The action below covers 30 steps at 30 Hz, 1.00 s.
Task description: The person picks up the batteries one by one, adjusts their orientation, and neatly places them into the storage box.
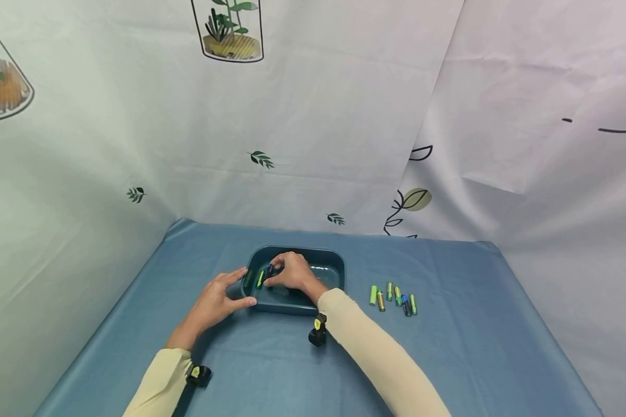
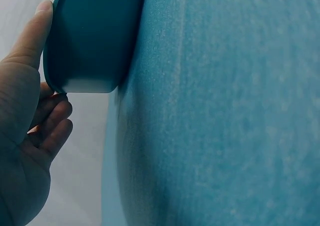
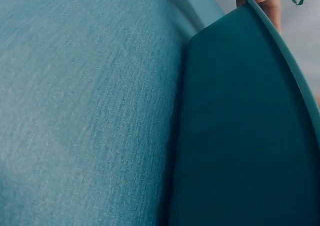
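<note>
A dark teal rectangular tray (image 1: 287, 309) stands on the table. My left hand (image 1: 216, 301) holds its near left corner, thumb on the front rim and fingers along the left side; the left wrist view shows those fingers (image 2: 56, 128) bent beside the outer wall. My right hand (image 1: 293, 272) reaches over the front rim into the tray and pinches a dark battery (image 1: 269, 270) between thumb and fingers. Just left of it, a green battery (image 1: 261, 279) lies in the tray's left part. In the right wrist view the tray's outer wall (image 3: 240, 116) hides the right hand's fingertips.
Right of the tray, several batteries lie in a loose group, among them a light green battery (image 1: 372, 295), a gold one (image 1: 381, 301) and a dark blue one (image 1: 406, 305). A blue cloth (image 1: 271, 370) covers the table. White printed fabric (image 1: 318, 116) hangs behind and at the sides.
</note>
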Tool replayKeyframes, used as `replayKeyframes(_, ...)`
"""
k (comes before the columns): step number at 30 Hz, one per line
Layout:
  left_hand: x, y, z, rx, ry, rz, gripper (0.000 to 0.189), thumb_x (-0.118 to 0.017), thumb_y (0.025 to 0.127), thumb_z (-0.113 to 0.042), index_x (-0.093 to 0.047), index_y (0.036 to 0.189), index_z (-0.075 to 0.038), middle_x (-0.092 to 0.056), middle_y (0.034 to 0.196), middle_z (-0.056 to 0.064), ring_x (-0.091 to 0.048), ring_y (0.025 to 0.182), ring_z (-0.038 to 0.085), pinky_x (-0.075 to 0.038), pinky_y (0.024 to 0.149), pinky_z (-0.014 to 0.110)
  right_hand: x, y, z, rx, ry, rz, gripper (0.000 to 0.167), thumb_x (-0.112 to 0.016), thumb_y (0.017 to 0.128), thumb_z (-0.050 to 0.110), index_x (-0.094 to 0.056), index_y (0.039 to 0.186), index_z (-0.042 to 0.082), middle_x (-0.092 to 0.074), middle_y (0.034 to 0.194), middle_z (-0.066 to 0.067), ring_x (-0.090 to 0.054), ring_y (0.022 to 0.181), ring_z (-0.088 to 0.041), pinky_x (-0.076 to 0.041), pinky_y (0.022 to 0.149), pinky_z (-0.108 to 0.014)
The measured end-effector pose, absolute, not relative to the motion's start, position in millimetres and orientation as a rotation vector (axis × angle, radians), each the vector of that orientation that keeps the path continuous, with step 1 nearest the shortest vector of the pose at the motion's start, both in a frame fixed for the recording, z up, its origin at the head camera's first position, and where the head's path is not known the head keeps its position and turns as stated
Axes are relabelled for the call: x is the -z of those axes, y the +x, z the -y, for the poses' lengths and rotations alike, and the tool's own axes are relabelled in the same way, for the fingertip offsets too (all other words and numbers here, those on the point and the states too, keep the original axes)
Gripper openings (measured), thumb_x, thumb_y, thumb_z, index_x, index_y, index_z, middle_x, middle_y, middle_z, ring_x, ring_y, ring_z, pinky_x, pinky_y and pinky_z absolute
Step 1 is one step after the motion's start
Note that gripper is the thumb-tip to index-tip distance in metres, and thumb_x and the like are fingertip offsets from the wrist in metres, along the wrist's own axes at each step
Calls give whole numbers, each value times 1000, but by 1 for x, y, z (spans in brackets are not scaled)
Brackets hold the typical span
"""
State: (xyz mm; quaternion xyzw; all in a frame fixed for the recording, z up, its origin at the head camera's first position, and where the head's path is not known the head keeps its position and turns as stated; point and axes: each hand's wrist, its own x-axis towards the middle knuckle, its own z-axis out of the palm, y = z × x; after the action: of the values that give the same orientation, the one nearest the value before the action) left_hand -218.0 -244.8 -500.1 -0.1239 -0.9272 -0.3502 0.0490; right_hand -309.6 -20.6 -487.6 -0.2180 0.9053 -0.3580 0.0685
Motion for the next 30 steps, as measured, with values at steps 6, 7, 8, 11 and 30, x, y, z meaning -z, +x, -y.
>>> replayKeyframes(6,499,-217,244,1068,-382,2824,88,-84,84,-45,-47,154,-6,-46,156,22,-40,141,48,-42,103,67,491,-311,22,1026,-665,-2731,48,-91,78,37,-76,117,14,-73,104,4,-66,94,-12,-56,83,-30)
replayKeyframes(7,499,-217,244,1070,-382,2823,88,-84,83,-44,-47,154,-6,-46,156,22,-40,141,48,-42,103,67,491,-311,23,1020,-670,-2731,48,-91,78,38,-77,117,14,-73,104,4,-66,95,-12,-56,84,-29)
replayKeyframes(8,499,-217,244,1073,-383,2820,88,-84,83,-43,-47,154,-6,-46,156,22,-40,141,48,-42,103,67,491,-311,23,1013,-679,-2732,48,-91,78,38,-77,117,14,-73,104,4,-66,95,-12,-56,84,-29)
replayKeyframes(11,499,-217,244,1079,-383,2814,87,-85,83,-42,-47,153,-6,-46,156,21,-40,141,47,-42,103,67,491,-312,24,986,-698,-2727,49,-91,78,38,-76,119,14,-73,106,3,-66,97,-13,-56,85,-29)
replayKeyframes(30,502,-218,245,1089,-366,2812,89,-84,83,-47,-48,153,-6,-46,155,21,-39,142,49,-41,104,68,485,-306,3,1125,-785,-2711,55,-84,85,42,-71,129,12,-72,115,-4,-66,96,-13,-55,80,-29)
